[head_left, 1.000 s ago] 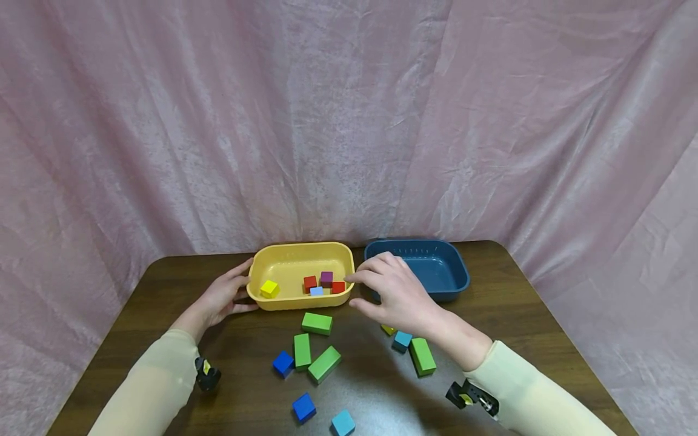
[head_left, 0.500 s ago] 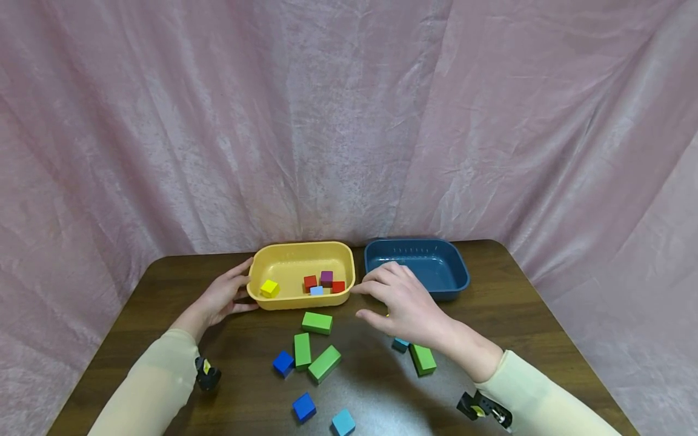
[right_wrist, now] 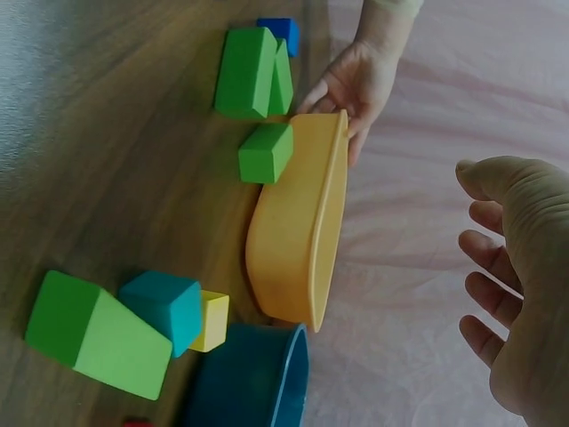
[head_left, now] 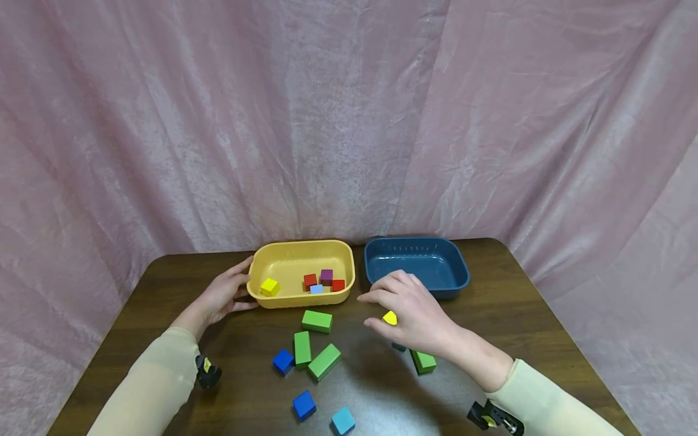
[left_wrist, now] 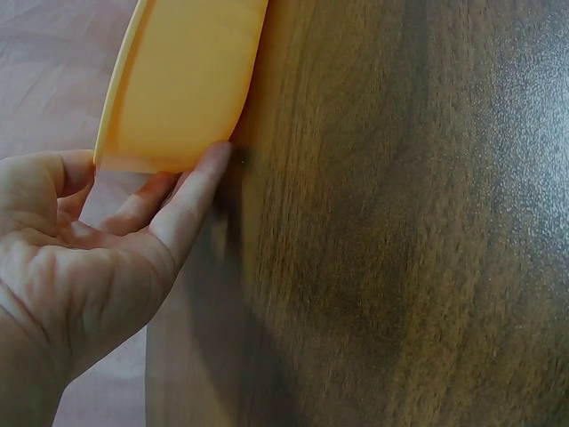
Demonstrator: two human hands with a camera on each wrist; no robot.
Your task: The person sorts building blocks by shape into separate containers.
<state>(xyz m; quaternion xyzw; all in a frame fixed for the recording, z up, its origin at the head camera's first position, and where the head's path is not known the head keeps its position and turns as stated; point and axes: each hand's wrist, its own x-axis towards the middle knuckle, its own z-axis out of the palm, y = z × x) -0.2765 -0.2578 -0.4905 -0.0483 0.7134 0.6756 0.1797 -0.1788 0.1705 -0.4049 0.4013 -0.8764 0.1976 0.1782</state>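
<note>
My left hand [head_left: 226, 293] holds the left end of the yellow tray [head_left: 294, 301], with the fingers at the rim and the thumb by the front corner. Inside the tray lie a yellow cube [head_left: 269, 287], red cubes [head_left: 310, 281], a purple cube [head_left: 326, 277] and a light blue block [head_left: 316, 289]. Holding nothing, my right hand [head_left: 411, 312] hovers over the table in front of the blue tray [head_left: 458, 287], thumb and fingers apart. Below it a second yellow cube [right_wrist: 212, 320] stands beside a teal cube [right_wrist: 164, 307] and a green block [right_wrist: 102, 334].
In front of the yellow tray are green blocks [head_left: 317, 321] and a dark blue cube [head_left: 283, 362]. Nearer lie another dark blue cube [head_left: 304, 405] and a light teal cube [head_left: 343, 420]. A pink curtain [head_left: 349, 121] hangs behind the table [head_left: 234, 363].
My right hand has drawn back from the yellow tray's right end, toward me and to the right, over the yellow cube. My left hand and the trays stay put.
</note>
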